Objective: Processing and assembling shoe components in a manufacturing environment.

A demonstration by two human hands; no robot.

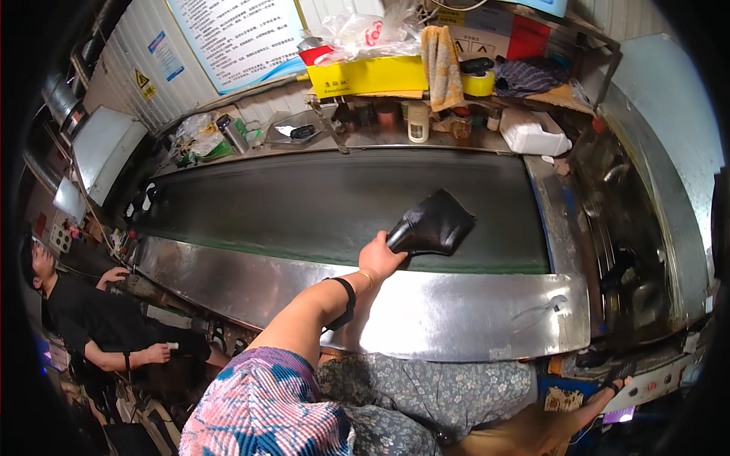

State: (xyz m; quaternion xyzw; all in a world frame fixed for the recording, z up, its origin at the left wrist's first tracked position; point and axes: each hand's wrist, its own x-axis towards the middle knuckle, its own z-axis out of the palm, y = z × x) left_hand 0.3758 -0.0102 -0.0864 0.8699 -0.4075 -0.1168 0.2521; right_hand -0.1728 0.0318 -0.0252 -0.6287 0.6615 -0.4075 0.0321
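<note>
My left hand is closed round the narrow end of a black leather boot upper. The piece is held over the dark conveyor belt, near its front edge, with its wide end pointing away to the right. Whether it rests on the belt I cannot tell. Far to the lower right, my right hand is stretched out beside a pale control panel with round buttons. Small and dim, its fingers do not show clearly, and a dark shape lies beside them.
A shiny metal ledge runs along the belt's front. Behind the belt, a shelf carries a yellow box, a hanging cloth, jars and a white jug. A seated co-worker in black is at the left.
</note>
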